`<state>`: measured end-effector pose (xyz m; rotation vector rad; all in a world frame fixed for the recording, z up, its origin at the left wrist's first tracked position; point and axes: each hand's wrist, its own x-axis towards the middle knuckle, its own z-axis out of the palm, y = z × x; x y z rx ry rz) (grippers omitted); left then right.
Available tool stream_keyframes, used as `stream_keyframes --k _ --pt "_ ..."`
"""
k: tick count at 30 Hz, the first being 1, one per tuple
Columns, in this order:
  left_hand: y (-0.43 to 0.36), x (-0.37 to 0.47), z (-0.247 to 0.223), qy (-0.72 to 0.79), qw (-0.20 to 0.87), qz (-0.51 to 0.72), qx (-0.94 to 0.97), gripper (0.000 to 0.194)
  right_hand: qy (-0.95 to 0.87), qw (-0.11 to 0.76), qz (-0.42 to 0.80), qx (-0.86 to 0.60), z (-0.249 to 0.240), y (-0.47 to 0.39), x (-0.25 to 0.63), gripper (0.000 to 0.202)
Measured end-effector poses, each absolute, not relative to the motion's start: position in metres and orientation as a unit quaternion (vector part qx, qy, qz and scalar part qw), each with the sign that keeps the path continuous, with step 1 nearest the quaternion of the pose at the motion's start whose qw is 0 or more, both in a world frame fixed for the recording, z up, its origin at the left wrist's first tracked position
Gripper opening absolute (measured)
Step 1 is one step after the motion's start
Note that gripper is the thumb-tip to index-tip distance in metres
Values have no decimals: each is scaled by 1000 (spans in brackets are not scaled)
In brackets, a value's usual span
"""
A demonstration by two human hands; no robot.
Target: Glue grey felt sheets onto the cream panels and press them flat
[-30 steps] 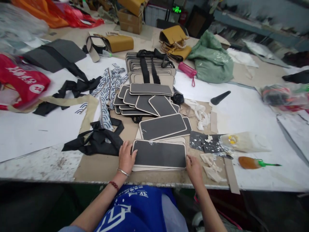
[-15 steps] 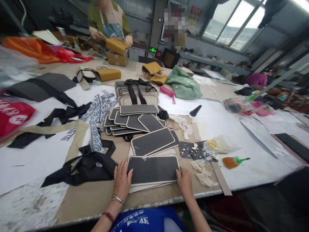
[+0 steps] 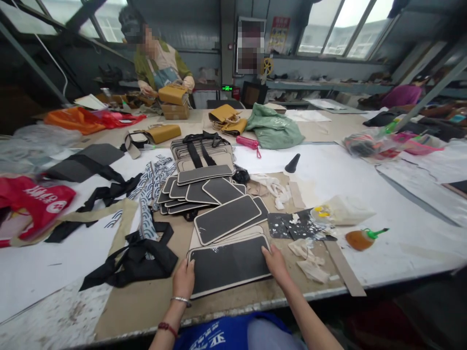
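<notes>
A dark grey rectangular panel [image 3: 229,266] with rounded corners and a beige rim lies tilted in front of me, its right end a bit farther away. My left hand [image 3: 183,278] is closed on its left edge, thumb on top. At the upper right corner my right hand [image 3: 275,262] grips the same panel, thumb on top, fingers partly hidden beneath. Just behind it, another grey panel [image 3: 228,219] rests on a stack of beige-backed pieces [image 3: 243,236]. More grey panels [image 3: 204,190] lie overlapping farther back, below a strapped bundle of panels [image 3: 204,150].
Black fabric strips [image 3: 140,260] and wave-patterned strips [image 3: 148,194] lie left. On the right are a glue-spotted dark board [image 3: 290,226], a plastic bag [image 3: 343,211], an amber bottle [image 3: 360,239] and a flat strip [image 3: 345,270]. A co-worker [image 3: 160,63] handles a mustard bag [image 3: 173,94] across the table.
The front panel has turned, its left end coming nearer to me. My hands have gone from resting at its sides to gripping its ends. The camera view has tilted up and levelled.
</notes>
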<state>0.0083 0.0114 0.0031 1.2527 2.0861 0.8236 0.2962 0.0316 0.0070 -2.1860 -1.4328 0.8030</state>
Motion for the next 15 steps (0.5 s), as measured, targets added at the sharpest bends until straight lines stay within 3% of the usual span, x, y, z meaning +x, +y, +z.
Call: stream_keyframes --k 6,15 --pt "6 18 2 811 217 286 463 15 -518 122 265 -804 5 30 293 27" --pt "2 19 5 833 208 240 454 18 -535 54 246 -806 17 28 285 30"
